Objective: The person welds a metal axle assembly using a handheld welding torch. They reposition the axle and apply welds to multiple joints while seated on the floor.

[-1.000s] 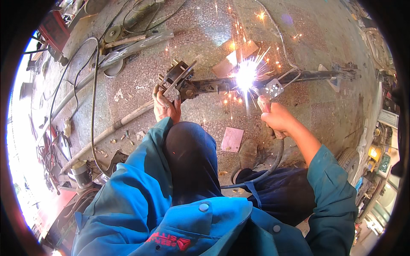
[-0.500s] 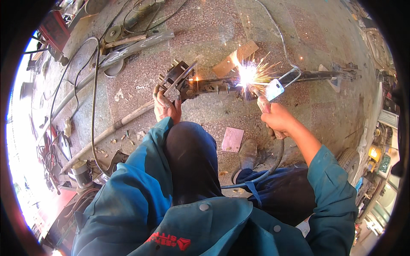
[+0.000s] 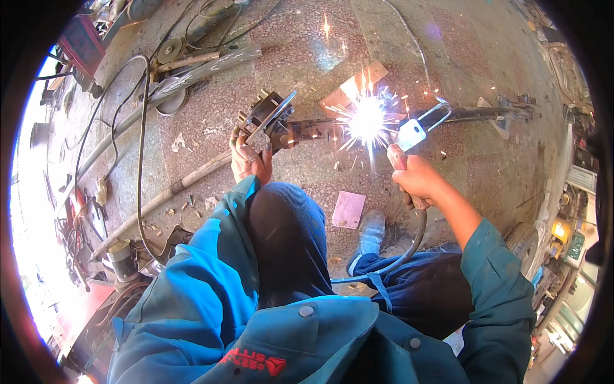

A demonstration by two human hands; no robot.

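Observation:
My left hand is closed on a dark metal bracket assembly with several bolts, at the left end of a long dark steel bar lying across the floor. My right hand grips a welding torch with a thick hose running down toward my leg. A bright arc with sparks covers the torch tip and that part of the bar. Just right of the arc is a metal plate with a wire loop.
A brown board lies behind the bar, a pink plate near my boot. Pipes, cables and an angle grinder lie at the left. A tyre and clutter line the right edge.
The arc's glare and spray of sparks have flickered in size and brightness. My hands, the torch and the bar show little visible movement.

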